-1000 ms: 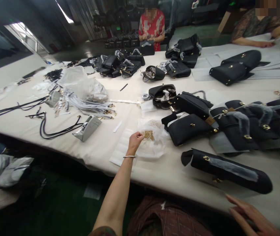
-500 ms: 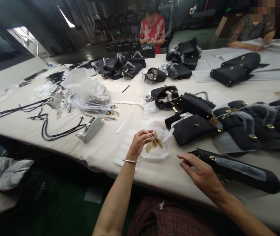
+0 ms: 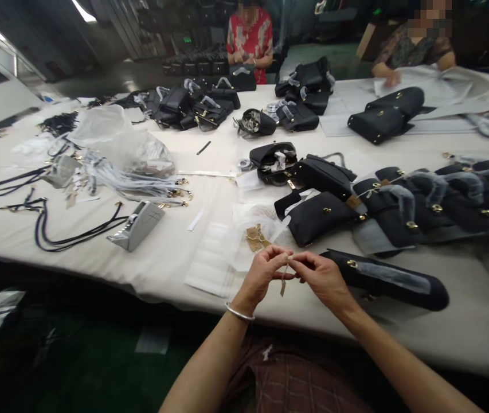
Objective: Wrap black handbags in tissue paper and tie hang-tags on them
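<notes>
My left hand (image 3: 265,274) and my right hand (image 3: 319,276) meet above the table's near edge, both pinched on a small brown paper tag (image 3: 283,285) that dangles between them on a thin string. Just behind them lies a clear plastic bag (image 3: 256,232) with more brown tags (image 3: 256,237) on it. A long black bag (image 3: 388,279) with gold studs lies to the right of my right hand. A silver bangle is on my left wrist.
A row of black handbags (image 3: 403,203) runs along the right of the white table (image 3: 175,252). Black straps (image 3: 61,229), a grey box (image 3: 137,224) and plastic bags (image 3: 119,140) lie left. More handbags (image 3: 196,106) sit far back, where two people work.
My left hand lifted a tag out of the plastic bag and drew it toward me. My right hand came up from the lower right and joined it, pinching the same tag.
</notes>
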